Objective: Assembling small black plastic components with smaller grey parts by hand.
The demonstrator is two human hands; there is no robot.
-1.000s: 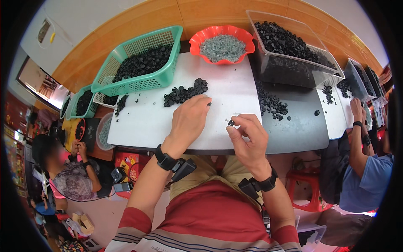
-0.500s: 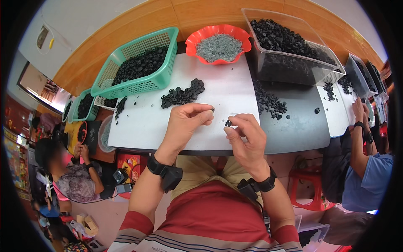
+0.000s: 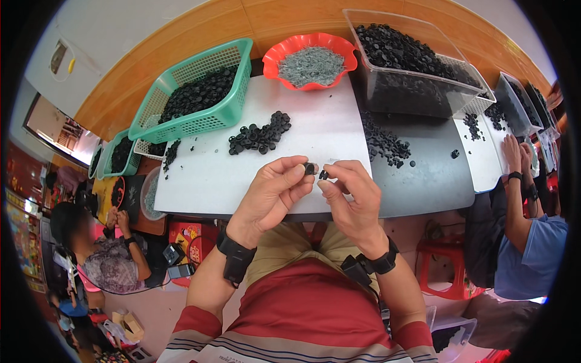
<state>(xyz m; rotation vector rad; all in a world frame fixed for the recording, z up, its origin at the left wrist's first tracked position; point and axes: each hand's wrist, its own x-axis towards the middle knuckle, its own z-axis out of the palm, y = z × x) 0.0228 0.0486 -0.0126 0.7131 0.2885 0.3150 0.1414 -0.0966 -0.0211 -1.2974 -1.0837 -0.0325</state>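
My left hand (image 3: 273, 189) pinches a small round black cap (image 3: 310, 169) between thumb and fingertips. Close beside it, my right hand (image 3: 354, 196) grips a small black plastic piece (image 3: 324, 175). The two pieces nearly meet over the front part of the white board (image 3: 200, 175); whether they touch, I cannot tell. Beyond my left hand lies a loose pile of black round caps (image 3: 260, 134). Small black parts (image 3: 387, 144) are scattered on the dark table to the right of the board.
At the back stand a green basket (image 3: 239, 103) of black caps, a red scalloped bowl (image 3: 270, 65) of thin metal pins and a clear bin (image 3: 411, 97) full of black parts. One person (image 3: 115, 257) works at the left, another (image 3: 529, 254) at the right.
My left hand has moved right and turned, bringing its cap up to the piece in my right hand. My right hand has shifted slightly left.
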